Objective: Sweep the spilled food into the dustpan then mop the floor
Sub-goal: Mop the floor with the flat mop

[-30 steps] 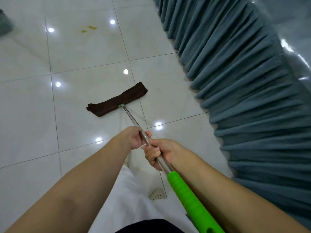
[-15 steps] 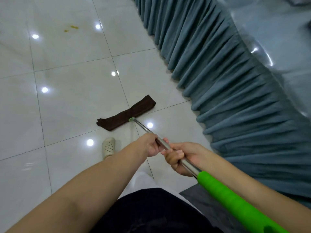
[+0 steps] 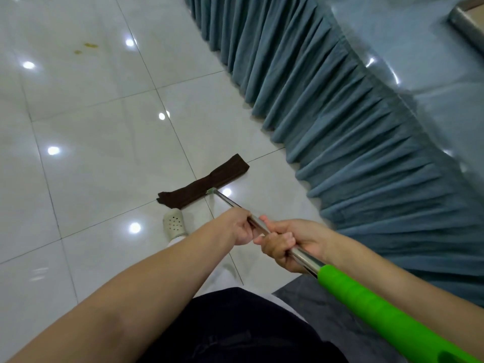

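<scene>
Both hands' grip wraps the smooth steel mop pole; flat brown pad.

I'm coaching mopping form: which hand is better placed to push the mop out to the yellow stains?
Left. The left hand grips the metal pole nearer the mop head, on the stains' side. The right hand grips farther back, near the green grip, probably just steadying.
</scene>
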`<state>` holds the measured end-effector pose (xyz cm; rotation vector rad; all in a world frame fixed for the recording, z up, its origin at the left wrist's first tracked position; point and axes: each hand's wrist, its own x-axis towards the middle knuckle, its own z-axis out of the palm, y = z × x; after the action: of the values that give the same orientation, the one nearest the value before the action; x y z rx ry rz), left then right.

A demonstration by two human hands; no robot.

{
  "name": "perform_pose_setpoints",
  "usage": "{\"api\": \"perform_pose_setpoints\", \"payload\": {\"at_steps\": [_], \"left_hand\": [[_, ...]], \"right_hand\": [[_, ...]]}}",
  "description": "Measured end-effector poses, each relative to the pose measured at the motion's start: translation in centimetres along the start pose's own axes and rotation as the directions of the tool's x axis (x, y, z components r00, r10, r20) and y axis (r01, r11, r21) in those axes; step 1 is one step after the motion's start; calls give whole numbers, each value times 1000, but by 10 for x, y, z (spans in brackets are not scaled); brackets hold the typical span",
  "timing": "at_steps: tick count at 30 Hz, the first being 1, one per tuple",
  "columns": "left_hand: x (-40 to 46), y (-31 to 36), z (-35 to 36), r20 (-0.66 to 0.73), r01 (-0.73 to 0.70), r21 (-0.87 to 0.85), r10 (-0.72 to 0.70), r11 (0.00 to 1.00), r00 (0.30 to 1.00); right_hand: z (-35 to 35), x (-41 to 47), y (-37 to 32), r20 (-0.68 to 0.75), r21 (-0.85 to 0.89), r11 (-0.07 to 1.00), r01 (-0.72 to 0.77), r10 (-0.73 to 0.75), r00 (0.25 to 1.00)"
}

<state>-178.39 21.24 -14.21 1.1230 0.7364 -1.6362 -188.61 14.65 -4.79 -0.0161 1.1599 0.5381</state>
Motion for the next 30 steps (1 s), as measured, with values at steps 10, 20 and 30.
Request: {"api": "perform_pose_setpoints", "payload": {"at_steps": [10, 20, 30], "left_hand": [[12, 73, -42, -41, -58, -98, 54, 994, 998], [7, 229, -102, -35, -78, -192, 72, 978, 997], [-25, 389, -141, -62, -74, -125, 67, 989, 996]], "right_hand": [[73, 33, -31, -63, -160, 987, 8, -19, 998], [214, 91, -115, -88, -236, 971, -27, 6, 996], [361, 134, -191, -72, -247, 969, -10, -8, 997]]}}
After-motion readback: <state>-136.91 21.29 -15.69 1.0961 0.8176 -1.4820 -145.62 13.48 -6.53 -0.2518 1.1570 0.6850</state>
